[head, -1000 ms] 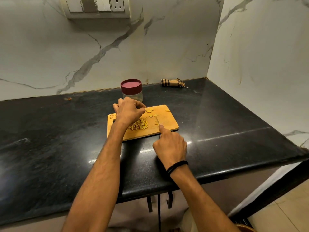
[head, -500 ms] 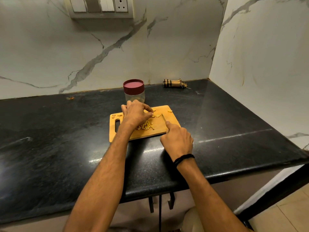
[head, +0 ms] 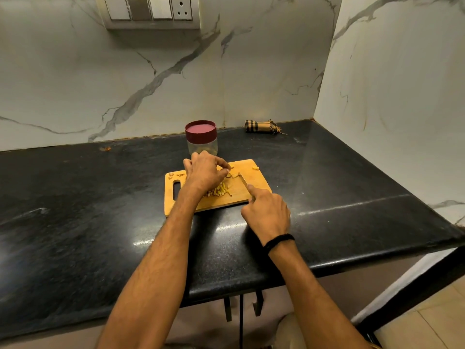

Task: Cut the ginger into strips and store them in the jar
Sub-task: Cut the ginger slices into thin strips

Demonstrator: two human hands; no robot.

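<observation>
Head view: left hand (head: 205, 172) pinches a ginger slice (head: 228, 175) on the board (head: 258, 183), right hand (head: 266, 212) curled round the knife (head: 242, 179), forefinger along its spine. Thin, stiff, likely slick, so pin it by the edges. Knife's closer to that slice than a second ago; strips (head: 220, 191) heaped alongside.

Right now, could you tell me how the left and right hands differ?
The left hand pinches a ginger slice; the right hand grips the knife. The right wrist wears a black band; the left is bare. Both work at the cutting board.
</observation>
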